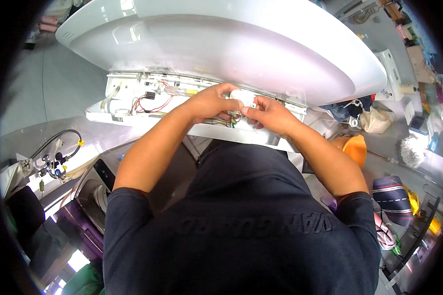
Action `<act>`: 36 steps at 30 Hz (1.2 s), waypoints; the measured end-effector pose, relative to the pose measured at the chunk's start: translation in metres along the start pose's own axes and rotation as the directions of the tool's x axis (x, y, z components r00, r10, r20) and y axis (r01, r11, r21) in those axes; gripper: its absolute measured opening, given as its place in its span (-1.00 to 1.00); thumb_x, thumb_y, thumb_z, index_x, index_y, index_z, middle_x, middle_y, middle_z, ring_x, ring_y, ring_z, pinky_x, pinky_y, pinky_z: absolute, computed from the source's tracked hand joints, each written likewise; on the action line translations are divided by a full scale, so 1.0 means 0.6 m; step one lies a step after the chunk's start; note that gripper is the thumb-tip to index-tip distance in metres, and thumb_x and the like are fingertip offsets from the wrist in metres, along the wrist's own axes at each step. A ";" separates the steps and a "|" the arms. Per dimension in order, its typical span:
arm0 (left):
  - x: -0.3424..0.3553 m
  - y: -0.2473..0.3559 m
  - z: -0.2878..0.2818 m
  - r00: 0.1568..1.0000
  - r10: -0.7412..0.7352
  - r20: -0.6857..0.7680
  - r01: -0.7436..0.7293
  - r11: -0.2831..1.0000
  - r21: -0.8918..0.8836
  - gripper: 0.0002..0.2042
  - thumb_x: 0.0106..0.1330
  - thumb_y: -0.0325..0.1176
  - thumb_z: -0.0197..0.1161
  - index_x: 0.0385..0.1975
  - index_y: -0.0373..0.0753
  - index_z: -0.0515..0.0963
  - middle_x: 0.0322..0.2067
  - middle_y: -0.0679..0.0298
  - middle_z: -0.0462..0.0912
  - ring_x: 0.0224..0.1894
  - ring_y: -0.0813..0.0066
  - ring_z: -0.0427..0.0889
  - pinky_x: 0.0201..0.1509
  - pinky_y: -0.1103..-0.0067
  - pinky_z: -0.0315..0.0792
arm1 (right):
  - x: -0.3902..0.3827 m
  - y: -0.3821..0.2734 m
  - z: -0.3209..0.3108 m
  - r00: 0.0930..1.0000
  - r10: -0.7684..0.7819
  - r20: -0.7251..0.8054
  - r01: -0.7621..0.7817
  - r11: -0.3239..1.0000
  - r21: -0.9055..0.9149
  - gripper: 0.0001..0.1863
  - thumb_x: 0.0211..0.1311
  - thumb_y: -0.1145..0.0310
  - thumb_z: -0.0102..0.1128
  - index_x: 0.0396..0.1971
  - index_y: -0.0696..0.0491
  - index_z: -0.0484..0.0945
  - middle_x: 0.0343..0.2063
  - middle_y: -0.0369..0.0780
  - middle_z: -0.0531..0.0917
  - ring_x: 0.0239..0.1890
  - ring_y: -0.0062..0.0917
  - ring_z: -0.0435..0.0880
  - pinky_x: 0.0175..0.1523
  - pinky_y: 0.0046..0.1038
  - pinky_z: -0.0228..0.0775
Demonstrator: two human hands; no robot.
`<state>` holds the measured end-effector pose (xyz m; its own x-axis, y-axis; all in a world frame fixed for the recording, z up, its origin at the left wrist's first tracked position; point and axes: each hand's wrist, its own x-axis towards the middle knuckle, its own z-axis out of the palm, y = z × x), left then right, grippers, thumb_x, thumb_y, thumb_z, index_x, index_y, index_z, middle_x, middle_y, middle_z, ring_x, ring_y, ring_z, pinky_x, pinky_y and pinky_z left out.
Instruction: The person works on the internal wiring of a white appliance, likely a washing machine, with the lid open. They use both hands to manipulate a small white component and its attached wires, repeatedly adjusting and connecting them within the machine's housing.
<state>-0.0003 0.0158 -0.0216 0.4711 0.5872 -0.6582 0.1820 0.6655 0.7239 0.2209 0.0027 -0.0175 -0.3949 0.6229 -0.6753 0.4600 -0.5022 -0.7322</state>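
Observation:
A long white appliance housing (125, 106) lies open across the top of the view, with red and black wires and small connectors inside, below a large glossy white curved cover (206, 39). Both hands are over its right half. My left hand (214, 103) grips a small white rounded component (242, 95), with thumb and fingers around it. My right hand (270, 116) pinches the same component from the right, its fingertips close to the left thumb. Several thin coloured wires show just below the component. The far side of the component and some fingertips are hidden.
At left stand a hose with valve fittings (56, 164) and a front-loading appliance (96, 191). At right lie folded cloths, an orange item (352, 147), a white fluffy brush (412, 150), a striped fabric item (391, 196) and a dark rack. Assorted things crowd the upper right edge.

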 end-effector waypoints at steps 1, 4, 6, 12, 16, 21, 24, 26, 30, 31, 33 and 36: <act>-0.001 0.000 -0.003 1.000 0.005 0.022 -0.004 0.999 -0.038 -0.52 0.32 -0.31 0.34 0.20 -0.20 0.39 -0.05 0.27 0.60 -0.10 0.54 0.63 -0.10 0.62 0.59 | 0.000 -0.002 0.001 1.000 -0.013 -0.010 0.013 0.999 0.036 -0.49 0.26 0.07 0.34 0.00 0.18 0.52 -0.35 -0.28 0.64 -0.33 -0.63 0.62 -0.24 -0.56 0.49; -0.008 0.001 -0.016 0.996 0.005 0.088 0.006 0.993 -0.120 -0.53 0.36 -0.32 0.31 0.22 -0.20 0.37 -0.01 0.25 0.58 -0.04 0.51 0.62 -0.02 0.59 0.59 | 0.007 0.004 0.004 0.999 -0.023 -0.025 0.025 0.996 0.087 -0.48 0.25 0.09 0.36 0.01 0.21 0.53 -0.39 -0.28 0.64 -0.35 -0.64 0.63 -0.25 -0.57 0.50; -0.010 0.001 -0.020 0.993 -0.003 0.122 0.021 0.989 -0.146 -0.54 0.37 -0.32 0.29 0.23 -0.21 0.37 0.01 0.24 0.58 -0.01 0.49 0.62 0.03 0.56 0.60 | 0.009 0.006 0.004 1.000 -0.024 -0.020 0.026 0.995 0.094 -0.52 0.26 0.11 0.34 -0.03 0.19 0.54 -0.37 -0.29 0.64 -0.33 -0.64 0.63 -0.23 -0.57 0.50; -0.013 0.002 -0.013 0.996 0.012 0.093 -0.001 0.994 -0.108 -0.53 0.37 -0.33 0.29 0.24 -0.24 0.35 -0.04 0.23 0.60 -0.02 0.48 0.64 0.10 0.52 0.60 | 0.009 0.003 0.006 0.999 -0.017 -0.027 0.021 0.990 0.140 -0.61 0.28 0.14 0.33 -0.11 0.16 0.56 -0.31 -0.29 0.65 -0.30 -0.64 0.60 -0.16 -0.57 0.49; -0.016 0.004 -0.005 0.997 0.061 0.043 -0.060 0.998 -0.022 -0.53 0.35 -0.33 0.32 0.21 -0.27 0.37 -0.16 0.27 0.65 -0.11 0.55 0.65 0.00 0.59 0.59 | 0.018 0.012 0.007 0.998 -0.033 -0.054 0.042 0.982 0.183 -0.59 0.23 0.15 0.36 -0.11 0.17 0.58 -0.36 -0.30 0.65 -0.36 -0.67 0.60 -0.19 -0.60 0.47; -0.012 -0.012 -0.016 0.995 0.090 0.047 -0.093 0.994 0.051 -0.53 0.33 -0.33 0.34 0.19 -0.28 0.39 -0.23 0.28 0.65 -0.20 0.59 0.65 -0.08 0.63 0.58 | 0.021 0.017 0.009 0.988 -0.128 -0.081 0.138 0.981 0.135 -0.63 0.22 0.19 0.37 -0.15 0.17 0.60 -0.42 -0.33 0.65 -0.40 -0.71 0.55 -0.24 -0.62 0.40; -0.020 -0.003 -0.016 0.996 0.059 0.062 -0.061 0.998 0.032 -0.55 0.36 -0.30 0.30 0.20 -0.28 0.39 -0.25 0.23 0.65 -0.24 0.55 0.66 -0.08 0.59 0.59 | 0.015 0.010 0.010 0.987 -0.147 -0.066 0.155 0.976 0.153 -0.68 0.22 0.23 0.37 -0.17 0.16 0.61 -0.43 -0.35 0.65 -0.41 -0.72 0.52 -0.26 -0.62 0.37; -0.035 0.016 -0.012 0.999 -0.001 0.052 0.001 1.000 0.007 -0.57 0.42 -0.23 0.24 0.20 -0.28 0.39 -0.26 0.19 0.66 -0.27 0.49 0.68 -0.09 0.56 0.61 | 0.010 0.006 0.012 0.984 -0.167 -0.066 0.175 0.973 0.153 -0.70 0.22 0.25 0.38 -0.18 0.15 0.61 -0.42 -0.35 0.65 -0.41 -0.73 0.52 -0.27 -0.61 0.36; -0.021 0.020 -0.025 0.986 -0.164 -0.014 0.159 0.971 -0.181 -0.53 0.51 -0.04 0.01 0.22 -0.25 0.40 -0.29 0.16 0.63 -0.35 0.34 0.71 -0.18 0.49 0.66 | 0.021 0.022 0.007 0.985 -0.166 -0.035 0.170 0.971 0.170 -0.71 0.24 0.30 0.36 -0.15 0.15 0.59 -0.39 -0.35 0.66 -0.37 -0.75 0.52 -0.23 -0.64 0.36; -0.014 0.018 -0.022 0.989 -0.142 -0.042 0.137 0.985 -0.105 -0.54 0.50 -0.05 0.02 0.20 -0.25 0.42 -0.31 0.18 0.62 -0.36 0.34 0.70 -0.20 0.49 0.66 | 0.023 0.026 0.006 0.987 -0.158 -0.011 0.157 0.969 0.190 -0.73 0.26 0.33 0.34 -0.13 0.15 0.58 -0.36 -0.35 0.66 -0.35 -0.76 0.54 -0.18 -0.65 0.37; 0.007 0.013 -0.022 0.992 -0.089 -0.094 0.095 0.994 0.053 -0.56 0.49 -0.05 0.03 0.17 -0.25 0.46 -0.36 0.21 0.61 -0.38 0.34 0.69 -0.24 0.50 0.66 | 0.028 0.035 0.005 0.986 -0.167 0.003 0.162 0.964 0.211 -0.73 0.26 0.34 0.34 -0.12 0.15 0.57 -0.35 -0.36 0.66 -0.35 -0.78 0.53 -0.20 -0.67 0.36; 0.035 0.015 -0.029 0.984 -0.155 -0.084 0.170 0.959 0.225 -0.56 0.42 0.02 0.10 -0.19 -0.32 0.62 -0.51 0.26 0.58 -0.50 0.42 0.64 -0.37 0.53 0.62 | 0.029 0.039 0.010 0.982 -0.191 0.000 0.187 0.957 0.221 -0.70 0.22 0.30 0.39 -0.14 0.15 0.59 -0.41 -0.38 0.65 -0.43 -0.81 0.48 -0.31 -0.68 0.31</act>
<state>-0.0035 0.0423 -0.0325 0.3629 0.5134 -0.7776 0.4493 0.6347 0.6287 0.2203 -0.0018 -0.0472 -0.4757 0.7075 -0.5227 0.1905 -0.4972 -0.8464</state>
